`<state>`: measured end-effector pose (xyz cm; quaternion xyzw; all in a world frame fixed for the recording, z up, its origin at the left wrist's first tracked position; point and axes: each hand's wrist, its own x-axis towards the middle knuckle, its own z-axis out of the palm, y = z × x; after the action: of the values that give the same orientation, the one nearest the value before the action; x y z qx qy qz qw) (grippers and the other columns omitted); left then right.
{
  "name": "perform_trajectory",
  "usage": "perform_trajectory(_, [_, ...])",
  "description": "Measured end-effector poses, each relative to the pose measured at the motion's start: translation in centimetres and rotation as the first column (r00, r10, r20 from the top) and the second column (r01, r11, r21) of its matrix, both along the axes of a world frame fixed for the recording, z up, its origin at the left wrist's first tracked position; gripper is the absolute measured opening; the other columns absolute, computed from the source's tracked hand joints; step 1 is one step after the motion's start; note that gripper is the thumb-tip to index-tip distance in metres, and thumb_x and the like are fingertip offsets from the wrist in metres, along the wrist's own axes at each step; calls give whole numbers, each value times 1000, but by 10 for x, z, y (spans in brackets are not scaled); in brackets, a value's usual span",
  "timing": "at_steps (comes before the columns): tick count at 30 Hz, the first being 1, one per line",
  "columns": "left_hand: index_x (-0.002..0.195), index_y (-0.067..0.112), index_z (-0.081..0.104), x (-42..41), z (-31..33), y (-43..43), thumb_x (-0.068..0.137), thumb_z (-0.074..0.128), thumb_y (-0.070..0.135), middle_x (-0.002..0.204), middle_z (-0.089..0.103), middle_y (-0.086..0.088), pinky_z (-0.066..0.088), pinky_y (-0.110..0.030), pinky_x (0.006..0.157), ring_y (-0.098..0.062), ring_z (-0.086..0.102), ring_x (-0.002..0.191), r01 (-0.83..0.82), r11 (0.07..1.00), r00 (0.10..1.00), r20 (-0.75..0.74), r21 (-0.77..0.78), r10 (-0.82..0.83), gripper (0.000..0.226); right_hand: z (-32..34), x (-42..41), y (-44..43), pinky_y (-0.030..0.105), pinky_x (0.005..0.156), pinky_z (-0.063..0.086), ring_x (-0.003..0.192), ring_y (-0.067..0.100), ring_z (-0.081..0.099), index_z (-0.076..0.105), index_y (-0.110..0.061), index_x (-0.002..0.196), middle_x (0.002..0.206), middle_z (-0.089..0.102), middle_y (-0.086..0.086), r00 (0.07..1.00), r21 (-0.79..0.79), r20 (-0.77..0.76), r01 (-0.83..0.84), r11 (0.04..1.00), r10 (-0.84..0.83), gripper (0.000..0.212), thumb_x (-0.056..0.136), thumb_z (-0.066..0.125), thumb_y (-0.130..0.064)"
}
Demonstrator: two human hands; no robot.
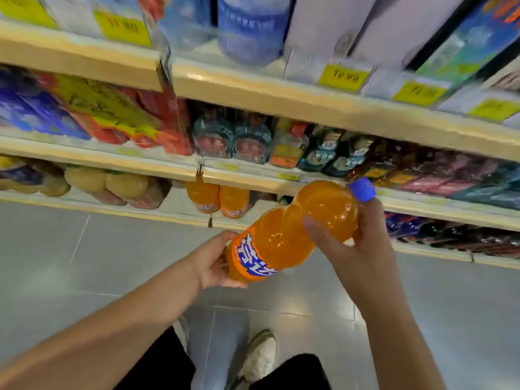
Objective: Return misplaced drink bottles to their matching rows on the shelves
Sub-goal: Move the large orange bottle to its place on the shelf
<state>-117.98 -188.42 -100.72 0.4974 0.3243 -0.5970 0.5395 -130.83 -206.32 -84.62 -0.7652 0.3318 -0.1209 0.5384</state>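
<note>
— How many orange soda bottles do we count?
— Three: one held bottle [281,240] at centre, and at eleven o'clock of it a left shelved bottle [202,197] and a right shelved bottle [234,202].
— And grips?
— Two: we see the left grip [216,260] at eight o'clock of the held bottle and the right grip [351,243] at four o'clock.
— Shelf boards?
— Three: top board [253,85], middle board [112,160], bottom board [112,208].

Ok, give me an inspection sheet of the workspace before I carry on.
Surface: lowest shelf carries a matching pair of orange drinks.
Job's things: orange bottle, blue cap, held tilted in front of the shelves.
Clutter: assorted bottles on the shelf above, blurred.
Grippers: left hand grips the bottle's base; right hand grips its upper part.
Cables: nothing seen.
Surroundings: grey tiled floor; shoes below.
</note>
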Motion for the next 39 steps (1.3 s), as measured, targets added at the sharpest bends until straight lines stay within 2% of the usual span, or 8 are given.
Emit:
perform_trajectory(6, [115, 10, 63, 12, -125, -13, 90, 65, 41, 110, 70, -18, 59, -60, 72, -37, 73, 92, -2, 999, 999, 44, -32, 3, 39, -130, 5, -8, 1, 71, 46, 101, -11, 62, 50, -56, 120, 107, 62, -37, 994, -76, 109, -2, 997, 11, 62, 67, 83, -55])
perform_trajectory(10, [118, 13, 64, 23, -199, -24, 89, 67, 39, 120, 66, -16, 55, -66, 81, -37, 67, 106, -15, 998, 995, 93, -62, 21, 38, -204, 11, -10, 0, 72, 46, 106, -11, 59, 49, -53, 123, 111, 59, -37, 986, -183, 165, -3, 983, 34, 66, 68, 83, -65])
perform_trajectory(15, [121, 13, 61, 32, -261, -39, 87, 71, 38, 125, 63, -16, 57, -64, 76, -37, 64, 110, -62, 992, 989, 129, -114, 77, 44, -267, 20, -20, 2, 72, 49, 106, -8, 63, 53, -52, 123, 113, 63, -34, 966, -233, 240, -35, 972, 92, 62, 73, 90, -48])
perform_trajectory(26, [115, 14, 63, 44, -296, -63, 86, 74, 38, 128, 59, -17, 53, -64, 90, -38, 60, 118, -150, 959, 977, 115, -239, 181, 40, -306, 33, -42, 12, 78, 55, 113, 2, 65, 54, -48, 131, 121, 64, -24, 955, -294, 271, -34, 955, 118, 71, 68, 88, -55])
perform_trajectory(30, [114, 14, 61, 53, -302, -72, 93, 66, 38, 126, 55, -18, 61, -55, 76, -38, 58, 117, -141, 931, 977, 104, -335, 186, 33, -312, 40, -44, 16, 80, 56, 115, 7, 65, 54, -49, 133, 122, 64, -23, 945, -348, 295, -33, 937, 143, 73, 69, 89, -53])
perform_trajectory(32, [116, 15, 61, 58, -305, -78, 94, 64, 37, 127, 55, -19, 60, -54, 78, -38, 57, 117, -170, 918, 968, 114, -360, 224, 32, -316, 45, -43, 16, 80, 56, 116, 7, 64, 54, -49, 133, 122, 63, -25, 939, -371, 301, -43, 928, 164, 73, 70, 89, -53])
perform_trajectory(36, [131, 16, 56, 62, -307, -85, 98, 61, 29, 136, 52, -25, 62, -48, 77, -43, 57, 121, -240, 863, 938, 124, -445, 325, 36, -325, 57, -40, 38, 88, 61, 127, 17, 59, 53, -35, 142, 138, 59, -9, 938, -423, 275, -80, 903, 212, 83, 70, 89, -54])
perform_trajectory(39, [141, 9, 49, 64, -307, -85, 99, 59, 20, 133, 59, -27, 63, -40, 72, -40, 67, 109, -242, 836, 923, 149, -493, 354, 44, -332, 66, -40, 42, 93, 59, 133, 17, 55, 52, -32, 145, 143, 56, -8, 942, -464, 252, -84, 882, 222, 84, 73, 89, -53])
